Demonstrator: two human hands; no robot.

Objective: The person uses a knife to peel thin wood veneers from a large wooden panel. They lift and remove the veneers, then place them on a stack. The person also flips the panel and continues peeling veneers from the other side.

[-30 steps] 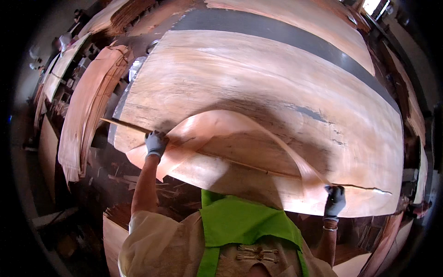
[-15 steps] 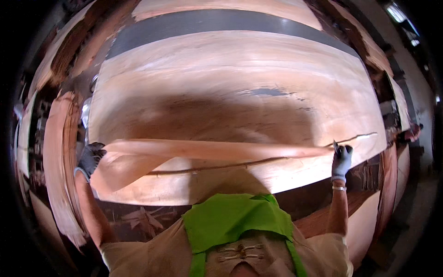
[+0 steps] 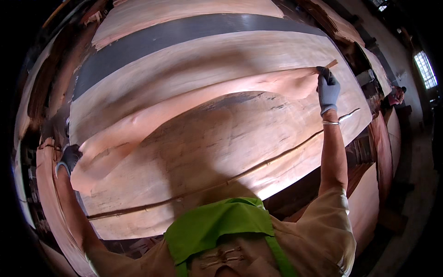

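Note:
My left hand (image 3: 70,157), in a dark glove, grips the left end of a long, narrow strip of thin wood veneer (image 3: 152,121). At the strip's right end, my right hand (image 3: 328,89) in a grey glove is closed on it, the tip sticking out beyond my fingers. The strip sags and curls between my hands, above a large pale veneer sheet (image 3: 221,143) with dark torn marks. Across the sheet's near part runs a thin brown line like a knotted stick (image 3: 265,163). Whether my right hand also holds a tool is hidden.
Beyond the sheet lies a dark grey band of surface (image 3: 184,33), then another veneer stack (image 3: 184,10). Bundles of veneer hang at my left (image 3: 50,184) and right (image 3: 382,152). Another person (image 3: 397,95) is far off at the right.
Both hands have carried the veneer strip away from me, the right one farther, so the strip now slants up to the right. The thin blade seen at my right hand no longer shows.

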